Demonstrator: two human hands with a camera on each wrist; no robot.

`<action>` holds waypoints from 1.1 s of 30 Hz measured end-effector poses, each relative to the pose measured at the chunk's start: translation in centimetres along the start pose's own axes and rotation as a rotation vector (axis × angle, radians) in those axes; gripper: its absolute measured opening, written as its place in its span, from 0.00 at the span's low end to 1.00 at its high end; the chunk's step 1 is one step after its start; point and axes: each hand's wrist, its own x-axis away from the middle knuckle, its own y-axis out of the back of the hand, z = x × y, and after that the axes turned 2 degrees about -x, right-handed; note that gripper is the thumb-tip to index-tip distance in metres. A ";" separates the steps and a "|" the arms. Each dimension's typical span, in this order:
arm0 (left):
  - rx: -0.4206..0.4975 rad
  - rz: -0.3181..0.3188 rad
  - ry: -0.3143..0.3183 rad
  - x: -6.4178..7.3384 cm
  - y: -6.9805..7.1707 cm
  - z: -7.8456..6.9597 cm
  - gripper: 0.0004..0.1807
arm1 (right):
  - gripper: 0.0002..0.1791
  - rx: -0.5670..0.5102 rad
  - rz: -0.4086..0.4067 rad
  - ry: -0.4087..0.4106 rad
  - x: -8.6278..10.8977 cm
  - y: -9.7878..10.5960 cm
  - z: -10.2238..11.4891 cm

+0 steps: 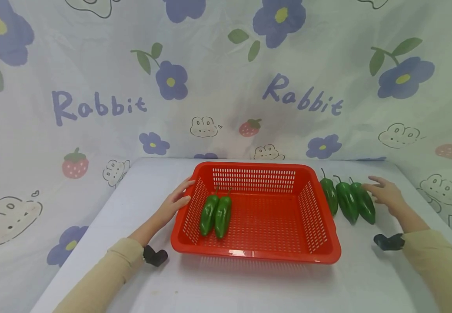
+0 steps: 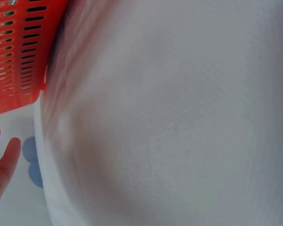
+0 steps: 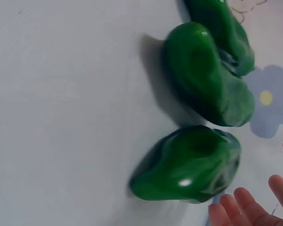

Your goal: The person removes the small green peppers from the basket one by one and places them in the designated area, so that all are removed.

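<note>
The left sleeve (image 1: 101, 278) and the right sleeve (image 1: 435, 265), both beige, reached in from the lower corners, with a black fitting (image 1: 154, 255) at the left cuff and another at the right. Past them, the left hand (image 1: 173, 203) was released, its fingers extended at the left rim of a red basket (image 1: 249, 254); whether a fingertip touched the plastic could not be told. The right hand (image 1: 386, 195) was also released, fingers loosely spread, just beside the outermost of three peppers on the right, and it held nothing.

Five green peppers were in sight. Two lay inside the basket, near its left wall, side by side: the left pepper (image 1: 209, 215) and its neighbour (image 1: 223, 216), stems pointing away from the person. The other three lay on the white table (image 1: 374, 278), to the right of the basket: the near-basket pepper (image 1: 329, 195) close against the wall, the middle pepper (image 1: 347, 202), and the outer pepper (image 1: 363, 202) by the right hand. Behind hung a pale cloth (image 1: 210, 104) printed with purple flowers, strawberries, rabbit faces and the word "Rabbit" twice
</note>
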 end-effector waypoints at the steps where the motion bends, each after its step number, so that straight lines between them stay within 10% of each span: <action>1: 0.000 0.000 -0.001 0.0 0.0 0.0 0.29 | 0.54 0.011 0.002 0.003 0.0 0.2 0.1; 12: -0.004 -0.003 0.000 0.1 0.0 -0.2 0.29 | 0.45 -0.047 0.104 0.036 5.7 2.6 10.3; 33: 0.007 -0.001 -0.010 0.0 0.0 0.1 0.28 | 0.45 -0.003 0.175 0.073 8.3 2.2 17.5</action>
